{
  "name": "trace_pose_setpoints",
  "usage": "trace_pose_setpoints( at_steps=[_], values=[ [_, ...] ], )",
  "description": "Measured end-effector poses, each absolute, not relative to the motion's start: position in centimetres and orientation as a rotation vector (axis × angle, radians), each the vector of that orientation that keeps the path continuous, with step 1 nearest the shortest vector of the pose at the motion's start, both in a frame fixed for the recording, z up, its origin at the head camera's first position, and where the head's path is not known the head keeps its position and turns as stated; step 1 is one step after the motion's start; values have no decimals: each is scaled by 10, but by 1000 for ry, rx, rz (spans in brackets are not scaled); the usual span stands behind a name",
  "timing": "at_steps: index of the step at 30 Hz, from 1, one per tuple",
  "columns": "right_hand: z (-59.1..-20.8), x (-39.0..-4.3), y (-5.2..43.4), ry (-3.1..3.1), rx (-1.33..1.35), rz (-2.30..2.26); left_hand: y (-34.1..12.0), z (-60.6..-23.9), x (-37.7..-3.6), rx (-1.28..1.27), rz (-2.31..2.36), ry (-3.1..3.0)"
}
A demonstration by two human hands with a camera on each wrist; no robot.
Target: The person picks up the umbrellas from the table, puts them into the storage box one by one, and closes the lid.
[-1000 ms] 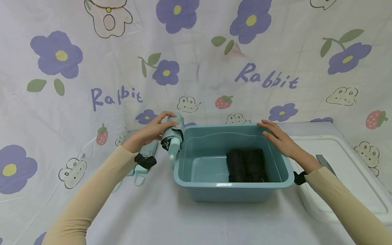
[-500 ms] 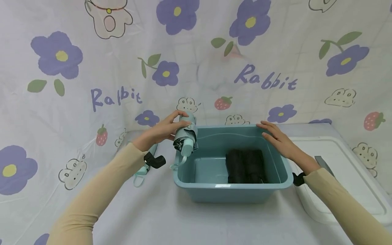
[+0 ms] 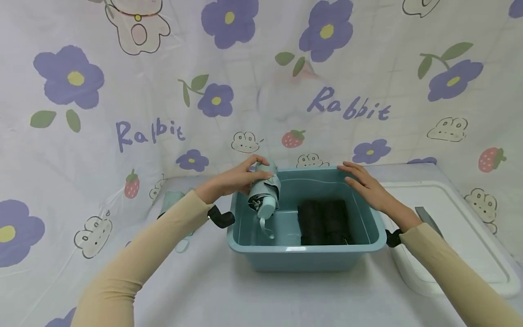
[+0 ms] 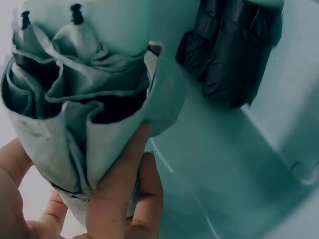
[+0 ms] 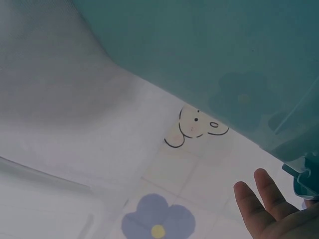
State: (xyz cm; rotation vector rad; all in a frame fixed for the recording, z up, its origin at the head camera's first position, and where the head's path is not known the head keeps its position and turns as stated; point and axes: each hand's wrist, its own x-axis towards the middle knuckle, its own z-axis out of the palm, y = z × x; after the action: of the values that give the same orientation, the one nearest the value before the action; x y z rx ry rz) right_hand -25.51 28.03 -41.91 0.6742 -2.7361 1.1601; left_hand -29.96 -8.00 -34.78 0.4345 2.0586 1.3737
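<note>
My left hand (image 3: 234, 180) grips a folded pale blue-green umbrella (image 3: 273, 185) by its wrapped canopy, above the left part of a blue plastic bin (image 3: 306, 249). The umbrella tilts, its handle end and wrist strap toward me. Up close in the left wrist view, fingers curl round the loose fabric folds (image 4: 45, 142). Two black rolled bundles, apparently folded umbrellas (image 3: 324, 222), lie side by side in the bin's right half. My right hand (image 3: 367, 187) rests on the bin's right rim, fingers extended; in the right wrist view two fingers (image 5: 266, 196) show straight beside the bin wall.
A white lid (image 3: 461, 231) with a grey clip (image 3: 429, 221) lies right of the bin, partly under my right forearm. More pale blue-green folded items (image 3: 173, 198) lie at the left, mostly hidden by my left arm. A patterned cloth (image 3: 245, 113) hangs behind.
My left hand has carried the pale umbrella rightward from beside the bin's left rim to over its interior. The right hand stays on the rim.
</note>
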Motion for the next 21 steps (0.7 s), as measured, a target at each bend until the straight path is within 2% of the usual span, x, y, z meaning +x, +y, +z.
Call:
trace_pose_setpoints(
  at_steps=[21],
  values=[
    [-418,-253,279,-2729,680,1154,-34,-373,-288,502,1142,1985]
  ],
)
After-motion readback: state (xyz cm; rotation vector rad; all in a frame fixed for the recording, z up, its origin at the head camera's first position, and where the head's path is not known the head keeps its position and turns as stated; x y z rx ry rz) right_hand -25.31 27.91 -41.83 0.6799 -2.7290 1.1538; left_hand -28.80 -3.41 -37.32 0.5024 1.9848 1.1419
